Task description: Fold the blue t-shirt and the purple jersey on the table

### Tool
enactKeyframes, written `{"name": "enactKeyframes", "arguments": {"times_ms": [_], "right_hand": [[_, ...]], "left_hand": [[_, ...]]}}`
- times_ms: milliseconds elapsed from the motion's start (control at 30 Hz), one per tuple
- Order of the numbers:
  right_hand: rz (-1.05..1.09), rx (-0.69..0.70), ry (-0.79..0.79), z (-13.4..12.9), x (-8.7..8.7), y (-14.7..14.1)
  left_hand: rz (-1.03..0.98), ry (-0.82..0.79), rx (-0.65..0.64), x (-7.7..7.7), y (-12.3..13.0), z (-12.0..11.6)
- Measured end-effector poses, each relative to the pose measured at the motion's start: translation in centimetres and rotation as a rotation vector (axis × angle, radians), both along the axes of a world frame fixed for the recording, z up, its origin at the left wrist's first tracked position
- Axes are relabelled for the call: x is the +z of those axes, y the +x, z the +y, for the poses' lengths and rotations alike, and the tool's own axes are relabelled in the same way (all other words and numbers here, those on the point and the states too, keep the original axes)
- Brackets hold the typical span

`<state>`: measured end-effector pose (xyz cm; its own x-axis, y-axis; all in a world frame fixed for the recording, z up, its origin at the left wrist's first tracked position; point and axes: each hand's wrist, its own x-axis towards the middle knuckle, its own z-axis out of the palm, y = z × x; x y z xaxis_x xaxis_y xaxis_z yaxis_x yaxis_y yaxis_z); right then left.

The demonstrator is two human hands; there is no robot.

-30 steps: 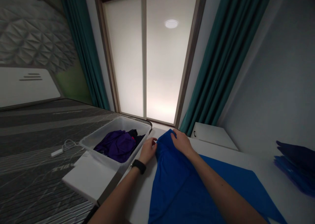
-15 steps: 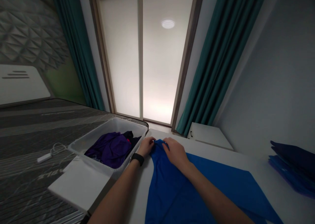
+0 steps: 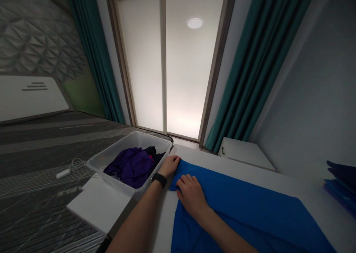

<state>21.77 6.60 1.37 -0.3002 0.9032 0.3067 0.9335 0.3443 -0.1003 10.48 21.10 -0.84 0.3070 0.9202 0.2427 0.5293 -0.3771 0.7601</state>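
A bright blue garment (image 3: 244, 193) is spread over the white table, with soft creases and a loose fold near its front edge. My left hand (image 3: 170, 166), with a dark watch on the wrist, pinches the garment's far left corner. My right hand (image 3: 191, 195) lies palm down on the cloth just nearer to me, fingers stretched and a little bent, pressing on the left part. What lies under the right palm is hidden.
A translucent bin (image 3: 96, 162) holding crumpled purple and dark clothes (image 3: 136, 167) stands left of the table, beside a white board (image 3: 101, 204). Folded dark blue clothes (image 3: 342, 188) are stacked at the right. Behind the table are a white cabinet (image 3: 247, 153) and teal curtains (image 3: 250, 78).
The bunched far corner of the garment now lies flat and straightened. My right hand has moved down toward me, from a pinch to resting on the cloth. My left hand stays at the corner.
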Motion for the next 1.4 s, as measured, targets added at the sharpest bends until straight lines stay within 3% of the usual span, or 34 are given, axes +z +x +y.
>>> {"name": "enactKeyframes", "arguments": {"times_ms": [200,700,1100,1400], "right_hand": [[0.032,0.003,0.012,-0.5,-0.2,-0.2],[0.078,0.005,0.025,-0.8,-0.5,0.2],[0.347,-0.081,0.212,-0.7,-1.5,0.5],[0.528,-0.189,0.228,-0.6,-1.2,1.2]], "left_hand": [[0.003,0.006,0.067,0.0,-0.1,-0.4],[0.237,0.069,0.095,0.4,-0.3,-0.6],[0.434,-0.077,0.156,1.6,0.4,-0.9],[0.391,-0.18,0.14,1.9,0.4,-1.1]]}}
